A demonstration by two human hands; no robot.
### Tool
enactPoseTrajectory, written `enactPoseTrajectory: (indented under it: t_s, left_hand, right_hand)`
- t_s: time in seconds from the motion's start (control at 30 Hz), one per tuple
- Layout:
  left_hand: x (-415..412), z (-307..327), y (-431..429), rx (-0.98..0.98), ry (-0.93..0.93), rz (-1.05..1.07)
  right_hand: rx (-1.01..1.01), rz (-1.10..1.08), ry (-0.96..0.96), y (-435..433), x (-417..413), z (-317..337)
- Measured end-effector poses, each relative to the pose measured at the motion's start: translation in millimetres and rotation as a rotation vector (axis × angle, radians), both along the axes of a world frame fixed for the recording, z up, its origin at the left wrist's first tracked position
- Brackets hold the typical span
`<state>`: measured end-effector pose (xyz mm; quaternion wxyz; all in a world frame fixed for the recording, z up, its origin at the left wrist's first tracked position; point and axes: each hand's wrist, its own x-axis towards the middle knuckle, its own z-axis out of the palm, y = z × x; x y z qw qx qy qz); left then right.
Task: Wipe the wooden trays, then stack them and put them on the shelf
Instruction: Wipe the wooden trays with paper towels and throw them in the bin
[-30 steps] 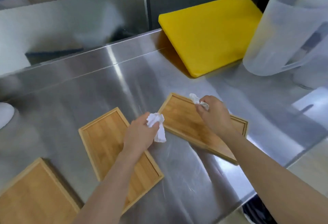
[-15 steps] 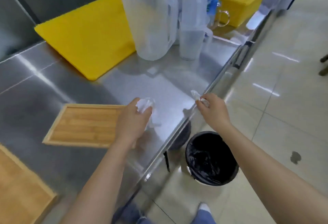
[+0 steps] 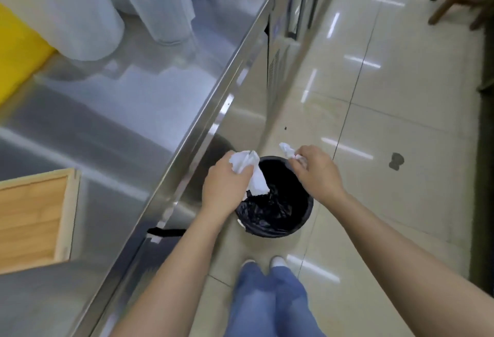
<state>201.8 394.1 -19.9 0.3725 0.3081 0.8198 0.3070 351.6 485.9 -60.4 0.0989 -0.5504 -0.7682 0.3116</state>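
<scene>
One wooden tray [image 3: 32, 219] shows at the left edge, lying on the steel counter [image 3: 128, 112]; the other trays are out of view. My left hand [image 3: 226, 188] grips a crumpled white paper tissue [image 3: 251, 173] that hangs over the rim of a black-lined bin [image 3: 278, 203] on the floor. My right hand [image 3: 316, 169] pinches a smaller white tissue wad [image 3: 287, 149] above the bin's far rim. Both hands are off the counter, over the bin.
Translucent plastic jugs [image 3: 88, 10] and a yellow cutting board [image 3: 16, 51] stand at the counter's back left. The counter's front edge [image 3: 213, 112] runs diagonally. Beyond it is a tiled floor [image 3: 387, 123], with my legs and shoes [image 3: 267, 296] below the bin.
The view swung right from the trays to the floor. Both hands left the counter with their tissues and now hover over the bin.
</scene>
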Motion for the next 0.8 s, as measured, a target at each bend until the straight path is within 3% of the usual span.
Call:
enactPoseTrajectory:
  t_s: [0.17, 0.33, 0.43, 0.63, 0.8]
  left_hand:
    - [3, -91, 26, -0.13, 0.031, 0.003]
    - [5, -216, 41, -0.212, 0.109, -0.04]
    - [10, -305, 49, -0.258, 0.281, -0.173]
    - [18, -460, 60, -0.295, 0.479, -0.416]
    - [13, -516, 55, -0.334, 0.515, -0.647]
  right_hand:
    - [-0.059, -0.071, -0.015, 5, 12, -78]
    - [-0.146, -0.143, 0.003, 11, 6, -203]
    - [-0.183, -0.151, -0.009, 10, 1, -290]
    - [-0.182, -0.067, -0.149, 12, -10, -440]
    - [-0.17, 0.174, -0.352, 17, -12, -491]
